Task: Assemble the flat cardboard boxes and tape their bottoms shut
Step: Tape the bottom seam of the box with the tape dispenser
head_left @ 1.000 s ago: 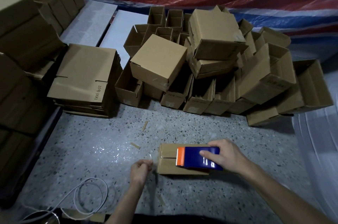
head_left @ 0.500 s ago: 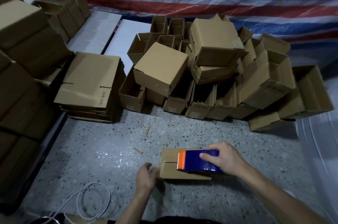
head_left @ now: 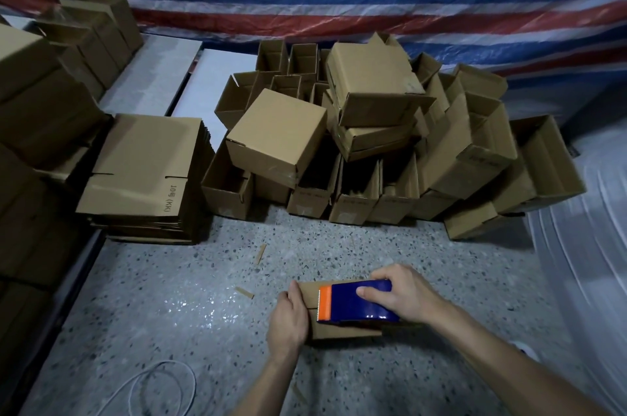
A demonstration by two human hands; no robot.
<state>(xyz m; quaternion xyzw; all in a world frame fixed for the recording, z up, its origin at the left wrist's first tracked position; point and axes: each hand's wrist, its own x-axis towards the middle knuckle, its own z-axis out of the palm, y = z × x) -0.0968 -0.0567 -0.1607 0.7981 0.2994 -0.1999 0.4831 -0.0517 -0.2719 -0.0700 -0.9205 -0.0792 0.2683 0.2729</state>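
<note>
Dispenser (head_left: 359, 302) along box (head_left: 342, 330), orange end leftward, gripped by right hand (head_left: 403, 293); left hand (head_left: 288, 317) clasping box.

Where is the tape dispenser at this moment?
Head view, lower centre-right: the tape dispenser sits on top of the small box on the floor, gripped by the right hand, while the left hand holds the box's left end.

Dim, bluish light; glare patch on the speckled floor (head_left: 190, 307), dark left edge, wide-angle bending at borders.
</note>
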